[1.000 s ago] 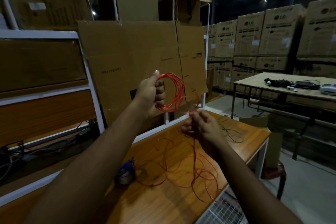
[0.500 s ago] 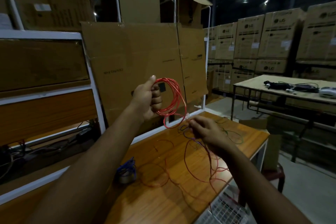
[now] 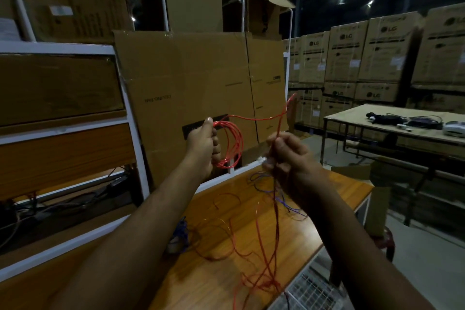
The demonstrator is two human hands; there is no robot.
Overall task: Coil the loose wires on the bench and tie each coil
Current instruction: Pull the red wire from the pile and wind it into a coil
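My left hand (image 3: 204,145) grips a coil of red wire (image 3: 232,145), raised above the back edge of the wooden bench (image 3: 221,279). From the coil a red strand arcs right and up to a bend (image 3: 286,108), then drops through my right hand (image 3: 289,158), which pinches it at chest height. Below that hand the strand falls to loose red wire (image 3: 256,267) sprawled over the bench. Thin blue or purple wires (image 3: 279,199) lie under my right hand.
A small blue wire bundle (image 3: 182,234) sits on the bench by my left forearm. A white wire basket (image 3: 309,289) stands at the bench's near right corner. Cardboard sheets (image 3: 201,98) lean behind the bench. Another table (image 3: 402,131) with cables stands at right.
My right hand has risen off the bench, drawing the red strand up into a high loop beside the coil. The left hand with the coil has stayed about where it was.
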